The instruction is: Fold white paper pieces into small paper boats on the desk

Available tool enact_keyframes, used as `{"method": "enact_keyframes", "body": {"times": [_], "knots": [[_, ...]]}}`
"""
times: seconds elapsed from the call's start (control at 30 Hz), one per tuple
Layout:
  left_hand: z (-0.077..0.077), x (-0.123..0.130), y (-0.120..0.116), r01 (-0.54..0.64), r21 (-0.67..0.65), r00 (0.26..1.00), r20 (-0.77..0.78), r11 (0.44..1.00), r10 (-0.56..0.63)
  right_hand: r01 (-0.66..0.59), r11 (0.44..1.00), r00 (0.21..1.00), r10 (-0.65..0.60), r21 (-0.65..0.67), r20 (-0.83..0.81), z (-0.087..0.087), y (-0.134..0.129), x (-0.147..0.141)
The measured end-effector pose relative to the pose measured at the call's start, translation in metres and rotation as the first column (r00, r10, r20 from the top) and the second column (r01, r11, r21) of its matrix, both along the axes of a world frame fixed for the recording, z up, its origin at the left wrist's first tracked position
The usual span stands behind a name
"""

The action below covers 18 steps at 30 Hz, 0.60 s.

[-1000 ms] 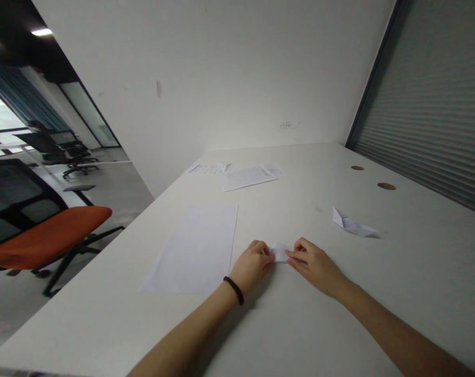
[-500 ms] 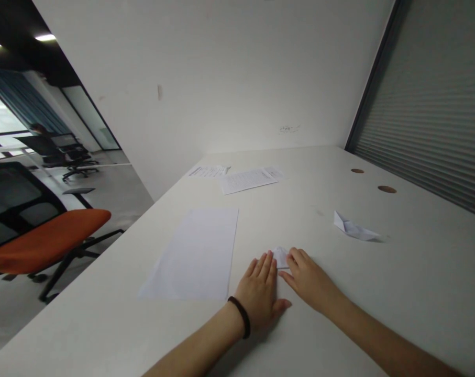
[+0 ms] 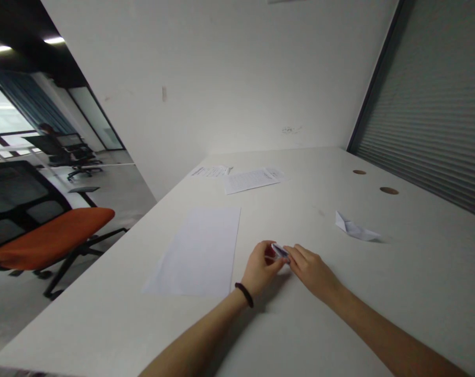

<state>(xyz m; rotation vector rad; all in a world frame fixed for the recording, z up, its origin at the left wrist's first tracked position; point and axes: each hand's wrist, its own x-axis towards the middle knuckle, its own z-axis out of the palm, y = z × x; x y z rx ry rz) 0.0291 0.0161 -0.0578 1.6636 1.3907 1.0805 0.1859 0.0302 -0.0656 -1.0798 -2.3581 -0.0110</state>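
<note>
To the right of the sheet point(image 3: 198, 254), a small folded paper point(image 3: 280, 251) was pinched by both the left hand point(image 3: 261, 269) and the right hand point(image 3: 310, 267), its two sides being gripped close together. It was judged that the layers could be sprung open if either pinch were loosened, since such small folds are readily undone by their own stiffness. A crease might be set crooked if uneven pressure were applied by the two hands, and an edge might be torn if the layers were pulled apart too hard. The paper was seen to be white, compact and tilted, with a darker gap shown along its upper edge; much of it was covered by the fingers (so its full shape could not be told). Well to the right of the sheet, past the hands, a pointed white piece point(image 3: 357, 229) was seen.
</note>
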Motion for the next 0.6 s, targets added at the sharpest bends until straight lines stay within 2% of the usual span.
{"method": "enact_keyframes", "body": {"times": [0.07,0.13,0.23,0.3,0.43,0.5,0.6], "knots": [[-0.001,0.007,-0.002,0.025,0.048,0.998,-0.061,0.999,-0.022,0.004,0.994,0.988,-0.02,-0.107,-0.151,0.001,-0.001,-0.002],[0.0,0.011,-0.005,0.053,0.087,0.993,-0.109,0.995,-0.043,0.016,0.963,0.95,-0.099,-0.27,-0.297,0.001,-0.003,-0.004],[0.001,0.012,-0.008,0.069,0.112,0.988,-0.143,0.991,-0.053,-0.034,0.854,0.864,-0.236,-0.519,-0.445,0.001,-0.004,-0.006],[0.001,0.011,-0.008,0.066,0.143,0.984,-0.172,0.988,-0.041,-0.102,0.804,0.829,-0.257,-0.586,-0.497,0.001,-0.004,-0.006],[0.0,0.005,-0.003,0.12,0.201,0.969,-0.237,0.972,-0.071,-0.154,0.787,0.811,-0.245,-0.598,-0.531,-0.002,-0.001,-0.003],[-0.001,-0.001,0.0,0.178,0.224,0.953,-0.282,0.958,-0.111,-0.131,0.835,0.834,-0.198,-0.534,-0.514,-0.002,0.002,0.0],[0.0,-0.008,0.003,0.267,0.254,0.919,-0.356,0.93,-0.167,-0.113,0.929,0.891,-0.063,-0.353,-0.45,-0.002,0.006,0.006]]}}
